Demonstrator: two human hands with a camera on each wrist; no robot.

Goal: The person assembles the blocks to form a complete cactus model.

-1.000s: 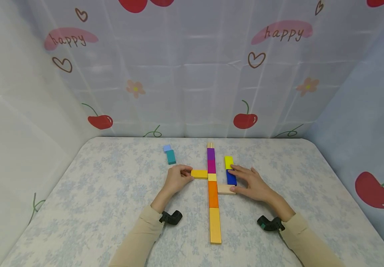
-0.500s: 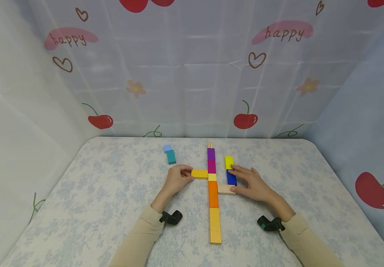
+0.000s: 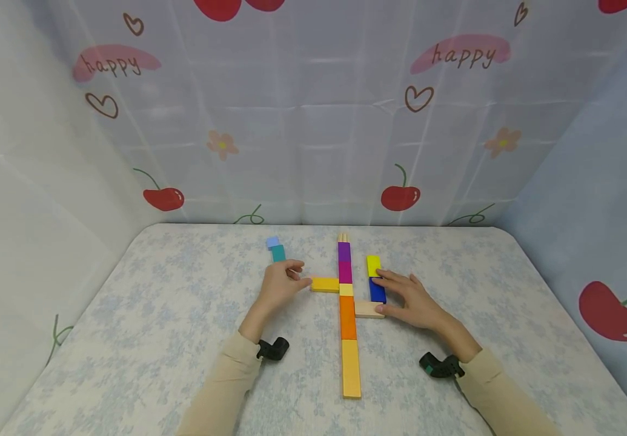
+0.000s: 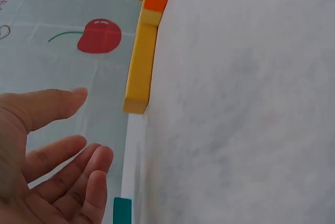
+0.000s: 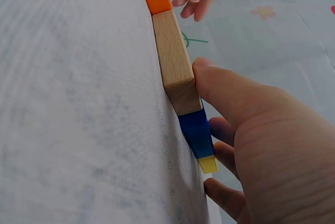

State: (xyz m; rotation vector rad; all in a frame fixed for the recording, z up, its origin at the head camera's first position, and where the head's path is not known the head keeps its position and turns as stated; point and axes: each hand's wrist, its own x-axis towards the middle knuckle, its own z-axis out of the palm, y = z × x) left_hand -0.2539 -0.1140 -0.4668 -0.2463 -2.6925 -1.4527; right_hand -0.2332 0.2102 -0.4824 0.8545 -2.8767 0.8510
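A straight column of flat blocks runs down the middle of the table, with a purple block (image 3: 344,251), magenta block (image 3: 345,272), orange block (image 3: 348,318) and long tan block (image 3: 352,370) in it. An amber block (image 3: 325,284) juts out from its left side. My left hand (image 3: 279,287) is just left of that block, fingers loosely bent, holding nothing in the left wrist view. On the column's other side, a plain wooden block (image 3: 366,309) meets a blue block (image 3: 377,290) and a yellow block (image 3: 373,265). My right hand (image 3: 414,303) rests its thumb on the wooden block, fingers by the blue one.
Beyond my left hand lie a teal block (image 3: 278,252), partly covered by it, and a light blue block (image 3: 273,241). Several thin pale pieces (image 3: 343,237) stand at the column's far end. A printed curtain (image 3: 302,151) hangs behind the table.
My left hand has let go of the amber block and drawn away to the left, now overlapping the teal block. The amber block and my right hand stay in place.
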